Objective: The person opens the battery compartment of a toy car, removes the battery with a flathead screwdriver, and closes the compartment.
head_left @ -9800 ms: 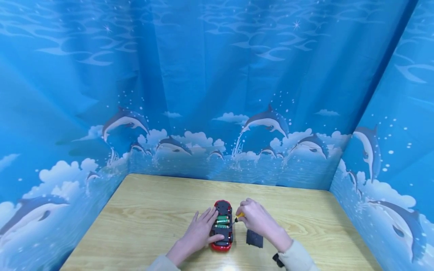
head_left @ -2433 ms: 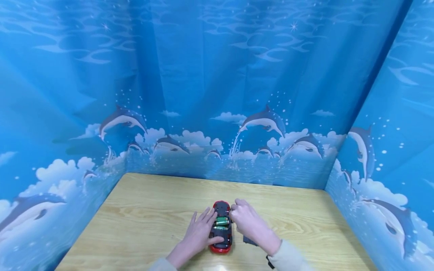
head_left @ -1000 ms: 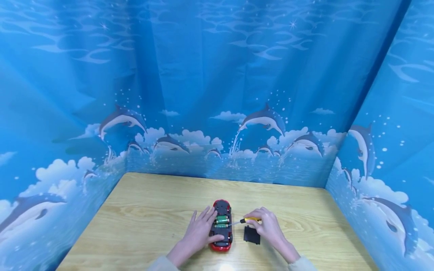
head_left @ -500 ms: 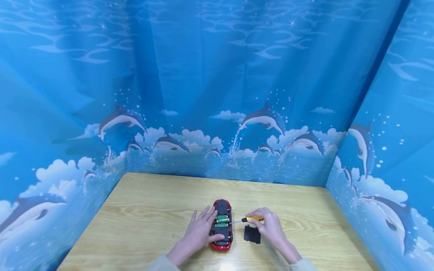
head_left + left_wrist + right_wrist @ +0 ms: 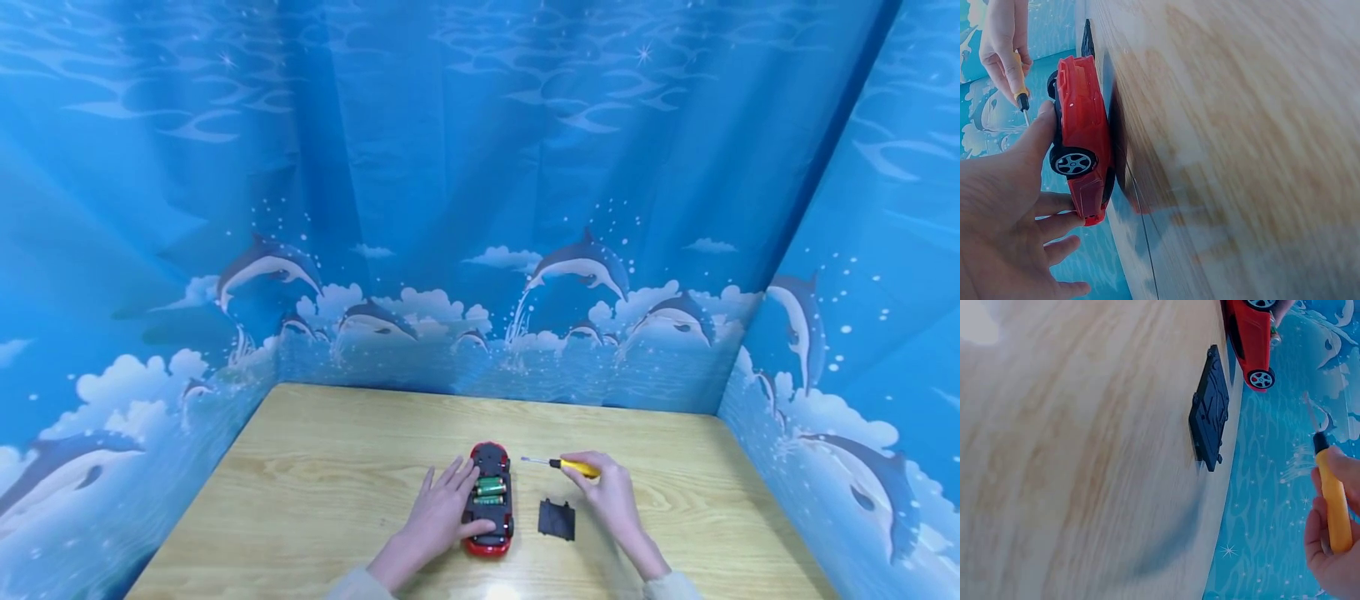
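A red toy car lies upside down on the table, its black underside up. Green batteries show in its uncovered compartment. My left hand rests on the car from the left, thumb across the near part of the underside and fingertips at the far left edge. In the left wrist view, the thumb lies along the underside of the car. Right of the car, my right hand grips a yellow-handled screwdriver. Its metal shaft points left, apart from the car. The right wrist view shows fingers curled round the handle.
A black battery cover lies on the wooden table, between the car and my right forearm. Blue curtains with printed dolphins enclose the table at the back and sides.
The right hand has drawn the screwdriver away from the car's compartment, where its tip was half a second ago, and moved it slightly right and farther up. The left hand stays on the car.
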`<state>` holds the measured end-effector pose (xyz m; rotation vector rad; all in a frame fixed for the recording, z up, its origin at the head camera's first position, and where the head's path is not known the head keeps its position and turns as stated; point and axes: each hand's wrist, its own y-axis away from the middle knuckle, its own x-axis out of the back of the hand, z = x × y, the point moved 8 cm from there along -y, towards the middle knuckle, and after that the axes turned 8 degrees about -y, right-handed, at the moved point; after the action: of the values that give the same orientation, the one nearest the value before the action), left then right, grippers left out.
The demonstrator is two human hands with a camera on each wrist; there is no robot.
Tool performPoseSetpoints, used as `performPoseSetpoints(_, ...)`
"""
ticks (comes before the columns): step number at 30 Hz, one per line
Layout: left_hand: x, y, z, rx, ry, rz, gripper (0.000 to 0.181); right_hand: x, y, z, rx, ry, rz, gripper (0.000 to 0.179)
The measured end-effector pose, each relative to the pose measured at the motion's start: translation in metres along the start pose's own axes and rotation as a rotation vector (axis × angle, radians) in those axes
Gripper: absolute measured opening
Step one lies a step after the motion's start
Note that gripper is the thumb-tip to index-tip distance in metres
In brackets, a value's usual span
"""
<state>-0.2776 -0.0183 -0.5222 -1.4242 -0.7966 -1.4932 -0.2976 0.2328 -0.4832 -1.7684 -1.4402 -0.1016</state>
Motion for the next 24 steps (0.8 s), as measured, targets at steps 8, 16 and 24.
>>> performPoseSetpoints(8,-0.002,-0.001,-0.001,0.011,-0.002,-0.014,0.095,0.007,-0.002,0.013,-0.062,0.053,0.079,0.022)
performPoseSetpoints(16,-0.001,-0.001,-0.002,0.018,-0.003,-0.018,0.096,0.008,-0.006,0.029,-0.143,0.091,0.037,0.015)
performPoseSetpoints(24,-0.001,-0.001,-0.001,0.011,-0.003,-0.027,0.096,0.011,-0.006,0.044,-0.18,0.164,-0.002,0.013)
